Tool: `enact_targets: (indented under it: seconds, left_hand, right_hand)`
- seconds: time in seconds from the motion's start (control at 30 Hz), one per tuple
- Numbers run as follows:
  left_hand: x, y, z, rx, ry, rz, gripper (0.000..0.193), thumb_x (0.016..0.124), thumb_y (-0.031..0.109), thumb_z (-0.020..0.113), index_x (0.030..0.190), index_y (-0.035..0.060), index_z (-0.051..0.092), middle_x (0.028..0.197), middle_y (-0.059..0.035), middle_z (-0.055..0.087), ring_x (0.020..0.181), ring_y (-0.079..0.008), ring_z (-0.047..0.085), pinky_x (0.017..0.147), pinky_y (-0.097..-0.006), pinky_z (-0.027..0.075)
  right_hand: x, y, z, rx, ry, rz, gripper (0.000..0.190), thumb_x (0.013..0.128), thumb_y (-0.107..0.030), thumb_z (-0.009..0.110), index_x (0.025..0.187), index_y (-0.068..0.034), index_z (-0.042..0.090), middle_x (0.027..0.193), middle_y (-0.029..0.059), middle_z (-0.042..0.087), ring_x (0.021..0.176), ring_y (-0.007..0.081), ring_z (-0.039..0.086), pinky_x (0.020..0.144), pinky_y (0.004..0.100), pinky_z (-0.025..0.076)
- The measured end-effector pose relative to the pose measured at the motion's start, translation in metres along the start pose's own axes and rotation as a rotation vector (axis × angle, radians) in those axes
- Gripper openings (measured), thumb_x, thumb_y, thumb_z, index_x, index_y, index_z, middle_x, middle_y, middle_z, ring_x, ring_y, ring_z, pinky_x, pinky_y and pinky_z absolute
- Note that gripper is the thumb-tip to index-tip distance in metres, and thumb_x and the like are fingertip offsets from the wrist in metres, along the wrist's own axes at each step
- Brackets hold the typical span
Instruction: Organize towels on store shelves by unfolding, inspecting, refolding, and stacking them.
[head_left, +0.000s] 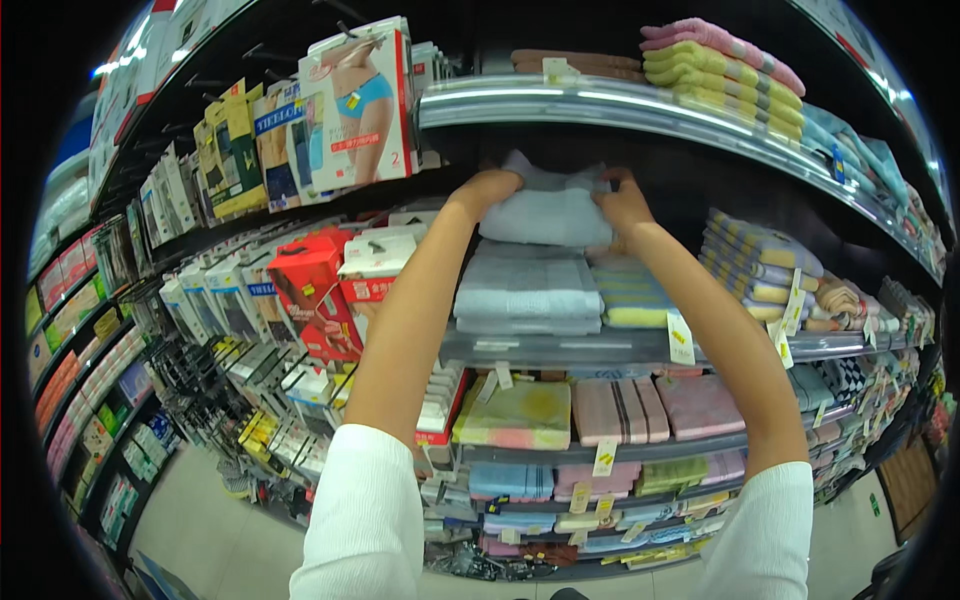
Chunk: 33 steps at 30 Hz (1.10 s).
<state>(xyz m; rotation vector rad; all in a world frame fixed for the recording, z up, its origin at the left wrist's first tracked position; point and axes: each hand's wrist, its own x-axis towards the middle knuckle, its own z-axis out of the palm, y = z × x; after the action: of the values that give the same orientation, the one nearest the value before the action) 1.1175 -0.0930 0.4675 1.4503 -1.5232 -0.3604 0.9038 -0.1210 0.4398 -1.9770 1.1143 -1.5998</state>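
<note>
Both of my arms reach up to a store shelf. My left hand (491, 187) grips the left side of a folded pale blue-grey towel (547, 217), its fingertips hidden behind the cloth. On the towel's right side, my right hand (626, 202) pinches the raised upper fold between thumb and fingers. Just below the held towel lies a stack of folded light blue towels (529, 289). A yellow and blue-grey striped towel (634, 296) lies to the right of that stack, partly behind my right forearm.
Boxed underwear (356, 112) hangs on hooks at upper left, beside a glossy shelf edge (600, 109). Yellow towels (724, 82) sit above right. Checked towels (757, 255) are stacked to the right. Price tags (681, 339) stick out from the shelf edge. Lower shelves hold more folded towels (517, 412).
</note>
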Motion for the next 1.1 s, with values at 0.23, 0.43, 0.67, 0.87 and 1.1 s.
enact_targets:
  seconds: [0.23,0.43,0.67,0.87,1.1]
  left_hand:
    - [0.045,-0.021,0.013,0.246,0.262,0.083,0.056,0.076,0.018,0.055,0.126,-0.0023,0.043,0.123,-0.0262,0.050,0.111,-0.0327,0.052,0.090,-0.0363,0.043]
    - [0.064,-0.035,0.008,0.414,0.179,0.316,0.028,0.080,0.018,0.052,0.107,0.0106,0.059,0.108,-0.0187,0.060,0.101,-0.0333,0.058,0.085,-0.0380,0.045]
    - [0.067,-0.068,0.033,0.882,-0.265,-0.076,0.046,0.084,0.020,0.047,0.129,0.0140,0.048,0.138,-0.0122,0.040,0.128,-0.0282,0.037,0.104,-0.0361,0.034]
    - [0.078,-0.074,0.018,0.648,-0.068,0.072,0.046,0.079,0.009,0.046,0.124,0.0091,0.052,0.128,-0.0170,0.050,0.120,-0.0307,0.046,0.101,-0.0328,0.036]
    - [0.062,-0.083,0.016,0.842,-0.247,-0.091,0.044,0.085,0.018,0.043,0.129,0.0106,0.049,0.135,-0.0160,0.043,0.124,-0.0301,0.042,0.102,-0.0390,0.035]
  right_hand:
    - [0.036,0.016,0.011,0.398,-0.241,0.120,0.022,0.078,-0.007,0.053,0.096,-0.007,0.065,0.105,0.0146,0.060,0.094,0.0266,0.056,0.079,0.0332,0.046]
    - [0.063,0.032,0.042,0.134,-0.281,-0.042,0.025,0.083,-0.012,0.053,0.104,-0.003,0.065,0.101,0.0118,0.064,0.093,0.0208,0.057,0.081,0.0287,0.046]
    - [0.071,0.057,0.049,-0.211,-0.707,0.064,0.043,0.086,-0.027,0.056,0.119,0.000,0.055,0.123,0.0159,0.052,0.110,0.0251,0.049,0.091,0.0308,0.040]
    - [0.064,0.052,0.047,0.086,-0.753,0.246,0.040,0.086,-0.025,0.054,0.118,0.001,0.053,0.107,0.0112,0.054,0.093,0.0196,0.053,0.078,0.0316,0.046]
    - [0.065,0.059,0.062,-0.097,-0.690,0.143,0.036,0.087,-0.022,0.054,0.115,0.001,0.056,0.104,0.0133,0.057,0.091,0.0200,0.056,0.070,0.0312,0.050]
